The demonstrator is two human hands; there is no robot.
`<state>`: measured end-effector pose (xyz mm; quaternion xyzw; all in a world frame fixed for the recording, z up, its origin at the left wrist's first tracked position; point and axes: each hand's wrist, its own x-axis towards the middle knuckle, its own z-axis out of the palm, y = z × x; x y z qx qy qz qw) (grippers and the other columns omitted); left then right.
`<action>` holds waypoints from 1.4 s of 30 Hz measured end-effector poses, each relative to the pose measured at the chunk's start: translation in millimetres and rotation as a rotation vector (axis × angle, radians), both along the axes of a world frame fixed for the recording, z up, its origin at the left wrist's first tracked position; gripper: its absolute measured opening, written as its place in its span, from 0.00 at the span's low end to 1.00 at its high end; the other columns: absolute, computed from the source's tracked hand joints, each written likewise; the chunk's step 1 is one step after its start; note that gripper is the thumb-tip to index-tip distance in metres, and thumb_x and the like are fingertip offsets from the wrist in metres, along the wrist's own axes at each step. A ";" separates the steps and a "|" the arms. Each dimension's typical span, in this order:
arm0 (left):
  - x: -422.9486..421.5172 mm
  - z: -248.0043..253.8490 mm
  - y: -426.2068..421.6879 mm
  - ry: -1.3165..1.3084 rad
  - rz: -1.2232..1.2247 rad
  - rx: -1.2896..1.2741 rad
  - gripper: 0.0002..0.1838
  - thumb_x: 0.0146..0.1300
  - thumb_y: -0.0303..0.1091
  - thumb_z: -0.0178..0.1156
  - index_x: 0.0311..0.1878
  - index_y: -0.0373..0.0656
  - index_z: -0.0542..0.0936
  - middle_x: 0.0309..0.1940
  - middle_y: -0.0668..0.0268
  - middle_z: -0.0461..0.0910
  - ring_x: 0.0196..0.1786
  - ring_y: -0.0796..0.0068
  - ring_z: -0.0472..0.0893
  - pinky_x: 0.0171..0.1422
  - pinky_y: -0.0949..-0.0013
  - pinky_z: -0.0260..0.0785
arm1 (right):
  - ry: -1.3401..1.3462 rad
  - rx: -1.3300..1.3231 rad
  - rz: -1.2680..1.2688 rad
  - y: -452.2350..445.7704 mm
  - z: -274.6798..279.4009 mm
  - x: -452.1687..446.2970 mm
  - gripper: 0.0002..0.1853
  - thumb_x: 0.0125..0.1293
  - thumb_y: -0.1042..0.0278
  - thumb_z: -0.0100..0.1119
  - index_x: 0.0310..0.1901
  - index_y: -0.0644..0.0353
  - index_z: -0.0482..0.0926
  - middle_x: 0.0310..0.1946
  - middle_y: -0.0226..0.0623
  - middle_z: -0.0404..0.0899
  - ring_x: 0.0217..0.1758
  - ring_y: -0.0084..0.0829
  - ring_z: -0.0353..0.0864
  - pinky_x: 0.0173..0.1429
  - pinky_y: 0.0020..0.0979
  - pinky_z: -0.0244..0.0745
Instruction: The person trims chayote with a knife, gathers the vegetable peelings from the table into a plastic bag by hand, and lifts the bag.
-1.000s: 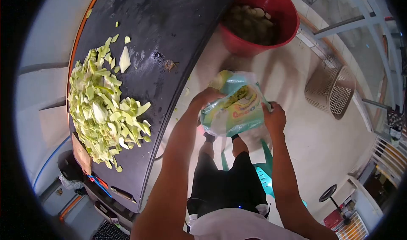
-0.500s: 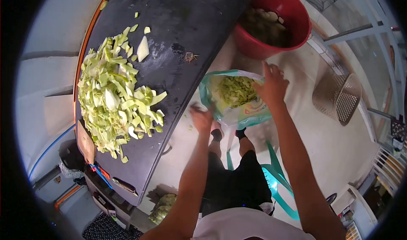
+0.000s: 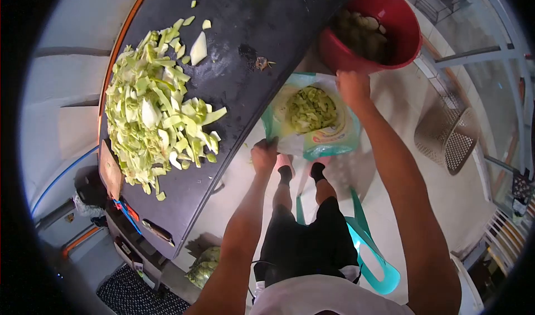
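Observation:
A white and teal plastic bag hangs wide-mouthed in front of my legs, with chopped green vegetable pieces inside. My left hand is closed on the bag's near left edge, close to the table's side. At the far right corner of the bag, my right hand grips the rim, just below the red tub. A large heap of chopped pale green leaves and stalks lies on the dark table to the left, apart from both hands.
The dark table runs diagonally on my left, with a knife near its corner. A red tub holds pale chunks. A perforated basket stands at right. Behind my legs is a teal plastic chair; a filled bag sits below the table.
Both hands have closed on the bag's edges, and its mouth is spread wider and pulled up. My right hand was open beside the rim before. The view has shifted slightly.

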<state>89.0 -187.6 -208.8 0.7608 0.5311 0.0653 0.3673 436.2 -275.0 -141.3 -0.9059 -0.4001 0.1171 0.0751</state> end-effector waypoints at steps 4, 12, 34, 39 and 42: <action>15.0 40.9 8.0 -0.016 -0.033 -0.012 0.25 0.65 0.48 0.67 0.23 0.33 0.80 0.12 0.56 0.76 0.15 0.67 0.76 0.27 0.58 0.68 | -0.049 0.459 -0.227 -44.0 32.4 -36.3 0.31 0.57 0.52 0.73 0.61 0.53 0.77 0.58 0.44 0.81 0.62 0.48 0.79 0.64 0.55 0.71; 31.8 89.6 22.8 0.406 -0.013 -0.209 0.22 0.61 0.52 0.62 0.32 0.38 0.86 0.33 0.46 0.85 0.42 0.41 0.86 0.48 0.46 0.77 | 0.075 0.239 0.126 -100.4 102.1 -181.3 0.36 0.50 0.52 0.77 0.62 0.49 0.76 0.60 0.38 0.76 0.66 0.40 0.73 0.71 0.73 0.55; -307.6 153.6 287.2 -0.216 0.660 0.673 0.41 0.68 0.44 0.67 0.79 0.42 0.61 0.74 0.50 0.62 0.76 0.54 0.61 0.80 0.54 0.53 | 0.201 0.483 0.306 238.6 112.5 -352.0 0.78 0.27 0.38 0.87 0.81 0.51 0.47 0.79 0.62 0.44 0.82 0.62 0.46 0.78 0.65 0.50; -242.8 159.9 317.5 -0.944 0.631 0.267 0.40 0.68 0.36 0.67 0.78 0.39 0.59 0.72 0.57 0.66 0.69 0.64 0.69 0.73 0.63 0.63 | 0.472 0.705 0.389 330.1 124.3 -390.1 0.77 0.24 0.44 0.89 0.80 0.51 0.53 0.77 0.65 0.50 0.81 0.64 0.50 0.80 0.57 0.54; -224.6 142.5 324.3 -1.292 0.733 -0.109 0.36 0.70 0.45 0.63 0.75 0.40 0.64 0.67 0.56 0.72 0.64 0.60 0.75 0.70 0.58 0.70 | 0.645 0.831 0.429 361.5 126.6 -421.0 0.73 0.25 0.41 0.88 0.78 0.50 0.59 0.75 0.64 0.56 0.79 0.63 0.54 0.79 0.54 0.56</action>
